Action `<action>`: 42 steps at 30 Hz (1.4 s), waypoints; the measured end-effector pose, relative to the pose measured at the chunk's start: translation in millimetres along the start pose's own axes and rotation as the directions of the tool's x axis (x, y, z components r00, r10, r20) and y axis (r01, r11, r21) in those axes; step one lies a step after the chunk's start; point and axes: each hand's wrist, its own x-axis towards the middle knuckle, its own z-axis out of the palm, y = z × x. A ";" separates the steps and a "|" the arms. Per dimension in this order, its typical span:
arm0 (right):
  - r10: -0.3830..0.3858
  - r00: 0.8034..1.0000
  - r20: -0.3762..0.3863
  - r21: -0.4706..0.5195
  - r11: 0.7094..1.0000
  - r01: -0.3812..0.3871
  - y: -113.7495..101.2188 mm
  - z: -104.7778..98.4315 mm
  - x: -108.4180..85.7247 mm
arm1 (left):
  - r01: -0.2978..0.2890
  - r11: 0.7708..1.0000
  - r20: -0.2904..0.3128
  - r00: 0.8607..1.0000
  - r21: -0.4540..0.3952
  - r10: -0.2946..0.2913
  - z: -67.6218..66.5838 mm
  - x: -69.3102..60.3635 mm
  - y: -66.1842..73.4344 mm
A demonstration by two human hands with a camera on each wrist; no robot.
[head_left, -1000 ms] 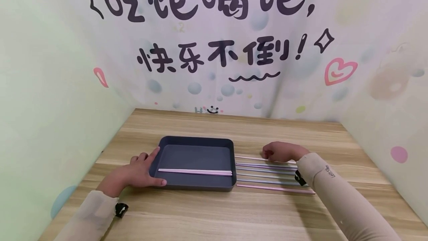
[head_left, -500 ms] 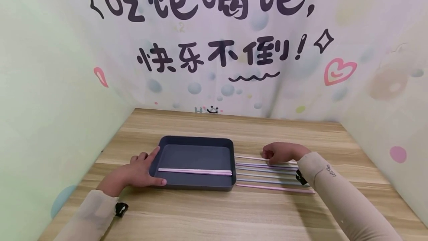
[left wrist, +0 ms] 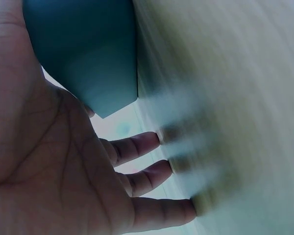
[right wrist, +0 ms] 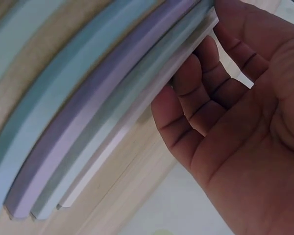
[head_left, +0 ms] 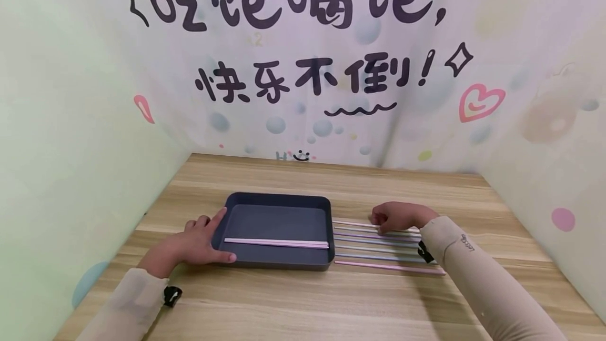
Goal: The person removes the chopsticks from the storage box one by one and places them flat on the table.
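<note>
A dark grey rectangular tray [head_left: 284,264] lies on the table with a pair of pale pink chopsticks [head_left: 276,243] inside. My left hand [head_left: 199,243] rests against its left end, thumb over the front corner and index finger along the side. Three other fingers touch the tabletop in the left wrist view. To the tray's right, my right hand [head_left: 396,216] pinches at the two farthest chopsticks of a row, one pale pink [right wrist: 105,154] and one pale green [right wrist: 122,105]. The thumb touches the green one while the other fingers curl by the pink one.
Nearer than the pinched two lie several more chopsticks side by side, among them a purple one [head_left: 357,235], a blue one [head_left: 364,256] and a pink one [head_left: 390,267] closest to me. Printed fabric walls [head_left: 284,130] enclose the wooden table [head_left: 293,304] at back and sides.
The pale green chopstick has shifted away from the purple one, toward the farthest pale pink one. My right hand has barely moved; the left hand and tray stay put.
</note>
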 end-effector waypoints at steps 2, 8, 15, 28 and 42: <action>0.001 1.000 0.000 0.006 1.000 -0.001 -0.5 -0.7 0.1 | 0.001 1.000 -0.001 1.000 0.000 -0.001 -0.1 0.1 -0.1; 0.010 1.000 -0.011 -0.008 1.000 -0.010 -6.7 -4.8 -0.3 | 0.002 1.000 0.001 1.000 -0.004 -0.002 -0.6 0.2 0.2; -0.021 0.999 -0.035 -0.061 0.998 0.019 -25.2 -14.2 3.0 | -0.004 1.000 0.000 1.000 -0.006 0.004 0.0 0.6 -0.3; -0.079 0.997 -0.026 -0.020 0.997 0.078 -75.4 -28.3 16.7 | 0.000 1.000 0.003 1.000 -0.005 0.000 -0.9 -0.4 2.0; -0.167 0.985 -0.041 -0.042 0.985 0.166 -129.3 -22.6 46.4 | 0.004 1.000 0.004 1.000 -0.007 -0.004 -1.3 -0.9 1.6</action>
